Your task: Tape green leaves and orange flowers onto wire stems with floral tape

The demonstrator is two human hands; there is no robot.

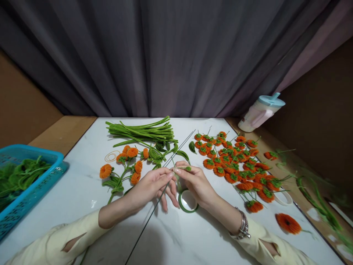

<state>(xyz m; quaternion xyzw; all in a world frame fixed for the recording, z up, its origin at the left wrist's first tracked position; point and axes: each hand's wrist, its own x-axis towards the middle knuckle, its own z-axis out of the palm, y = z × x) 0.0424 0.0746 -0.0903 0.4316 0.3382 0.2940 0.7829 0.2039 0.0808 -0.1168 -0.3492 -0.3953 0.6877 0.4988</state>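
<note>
My left hand point(157, 184) is over the middle of the table, thumb and forefinger pinched on a thin dark green wire point(145, 228). The wire runs slantwise from the near edge past the fingers, its other fingers loosely spread. My right hand point(199, 184) meets it fingertip to fingertip, pinching what looks like a pale green strip of floral tape. A small green tip point(188, 168) shows over the right fingers; its kind is unclear. Just below lies a roll of green floral tape point(180, 204). Further thin wires point(187, 139) extend beyond the hands.
Green pipe-cleaner stems point(140, 130) lie at the back. Left stand orange flowers on a leafy stem point(121, 176) and a blue basket point(59, 162) of green leaves. Many orange flower heads point(226, 160) spread right. A lidded cup point(260, 112) stands back right; a loose flower point(288, 223) lies near.
</note>
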